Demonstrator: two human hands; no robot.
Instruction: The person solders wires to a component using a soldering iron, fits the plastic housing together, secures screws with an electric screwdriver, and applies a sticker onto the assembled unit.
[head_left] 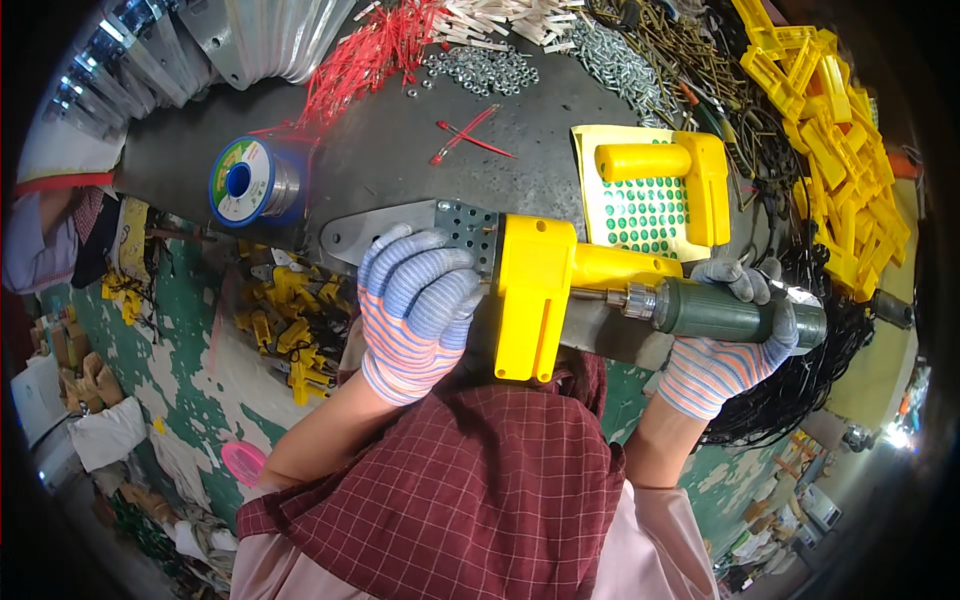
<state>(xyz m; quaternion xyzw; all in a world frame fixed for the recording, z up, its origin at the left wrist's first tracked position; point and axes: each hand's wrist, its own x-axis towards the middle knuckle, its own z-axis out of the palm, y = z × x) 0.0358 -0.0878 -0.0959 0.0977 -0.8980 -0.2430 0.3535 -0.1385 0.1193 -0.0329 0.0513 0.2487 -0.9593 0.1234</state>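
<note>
My left hand (418,300), in a striped knit glove, is closed round the perforated part of a flat metal plate (375,229). Joined to the plate is a yellow plastic housing (535,300) with a handle (625,266) pointing right. My gloved right hand (730,365) wraps round a green power screwdriver (715,309). Its chuck faces left, and its bit reaches toward the yellow housing just below the handle; whether the tip sits on a screw I cannot tell. A separate yellow housing (708,190) lies just beyond, on a sheet of green round stickers (640,215).
A blue spool of wire (258,182) stands on the dark table (400,140). Along the far side lie metal plates (270,35), red wires (365,60), nuts (485,70), screws (620,75) and yellow housings (840,150). Black cables (810,390) hang at right. Another person's arm (45,235) shows at left.
</note>
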